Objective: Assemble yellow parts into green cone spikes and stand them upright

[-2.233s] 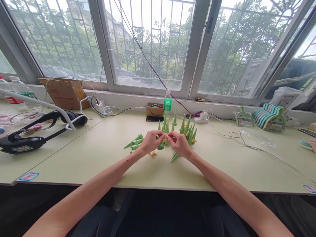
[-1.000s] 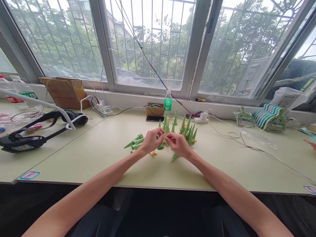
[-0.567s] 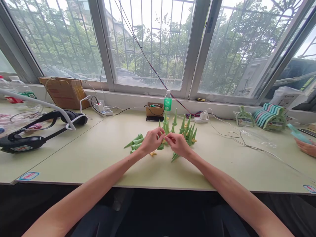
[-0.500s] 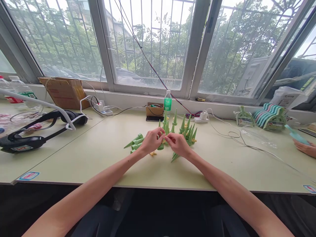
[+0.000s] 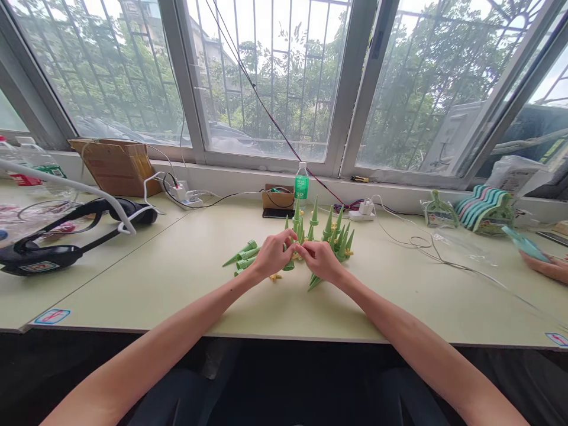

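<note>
My left hand point(image 5: 271, 256) and my right hand point(image 5: 320, 260) meet fingertip to fingertip over the middle of the pale green table point(image 5: 177, 278). Together they pinch a small green cone with a yellow piece point(image 5: 294, 254); its details are hidden by the fingers. Behind the hands several green cones stand upright point(image 5: 331, 231). More green cones lie on their sides to the left point(image 5: 242, 255), and one lies under my right hand point(image 5: 314, 281). A small yellow piece point(image 5: 275, 276) rests on the table near my left wrist.
A green-labelled bottle point(image 5: 301, 183), a small box with a phone point(image 5: 277, 201), a power strip point(image 5: 186, 195) and cables sit by the window. A cardboard box point(image 5: 116, 165) and a black headset point(image 5: 66, 236) are on the left. Another person's hand point(image 5: 548, 266) holds a teal object at the right edge.
My hands have stayed together over the cones, with only small finger movements. The other person's hand at the right edge has come further into view holding a teal object.
</note>
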Tool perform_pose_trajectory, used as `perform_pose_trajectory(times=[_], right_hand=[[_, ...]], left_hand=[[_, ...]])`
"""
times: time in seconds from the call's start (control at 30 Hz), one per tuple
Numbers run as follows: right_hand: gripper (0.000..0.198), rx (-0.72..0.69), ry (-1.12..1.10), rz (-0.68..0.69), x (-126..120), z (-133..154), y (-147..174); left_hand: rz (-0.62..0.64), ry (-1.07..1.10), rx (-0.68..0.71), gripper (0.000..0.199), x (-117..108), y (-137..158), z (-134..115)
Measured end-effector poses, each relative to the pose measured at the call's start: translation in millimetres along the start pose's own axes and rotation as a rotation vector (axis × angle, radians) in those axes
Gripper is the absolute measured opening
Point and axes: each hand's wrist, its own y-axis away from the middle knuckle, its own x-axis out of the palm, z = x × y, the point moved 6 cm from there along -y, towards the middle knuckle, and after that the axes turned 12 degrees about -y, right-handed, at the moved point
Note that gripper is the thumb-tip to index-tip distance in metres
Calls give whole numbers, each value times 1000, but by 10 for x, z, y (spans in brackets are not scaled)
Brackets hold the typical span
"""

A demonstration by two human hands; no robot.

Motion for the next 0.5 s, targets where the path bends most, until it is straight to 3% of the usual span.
perform_pose_trajectory(times=[0.5], right_hand=[[25,5,-30,60,32,24,18]], left_hand=[[3,-15,5,17,-5,-7,3]])
